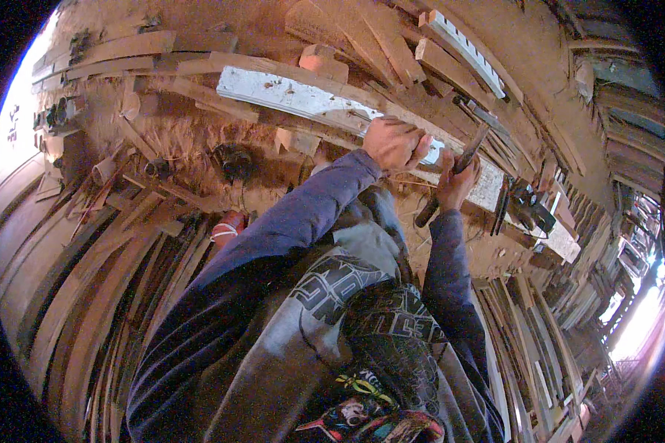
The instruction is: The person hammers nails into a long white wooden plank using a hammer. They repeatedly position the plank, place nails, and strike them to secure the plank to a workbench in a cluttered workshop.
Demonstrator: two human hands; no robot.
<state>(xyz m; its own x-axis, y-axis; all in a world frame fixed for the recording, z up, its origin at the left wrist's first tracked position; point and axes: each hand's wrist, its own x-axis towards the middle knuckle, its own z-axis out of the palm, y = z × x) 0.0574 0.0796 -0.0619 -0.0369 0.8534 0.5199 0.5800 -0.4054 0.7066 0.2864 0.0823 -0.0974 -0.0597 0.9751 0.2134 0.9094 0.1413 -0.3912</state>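
My left hand (393,143) is closed in a fist over a long white-topped board (295,96). Whatever its fingers hold, if anything, is hidden from above. Just to the right, my right hand (457,181) is wrapped round a dark stick-shaped tool (471,148). That tool slants from the upper right down to the lower left, and both its ends stick out past the fist; its exact kind cannot be made out. The board runs across the bench from the upper left toward the right, passing under both hands.
A dark power tool (530,210) sits to the right on the bench. Loose planks (377,40) lie beyond the board, with a wood block (324,63) among them. Long timber strips (89,295) are stacked at the left, more strips (532,340) at the lower right. Sawdust covers the ground.
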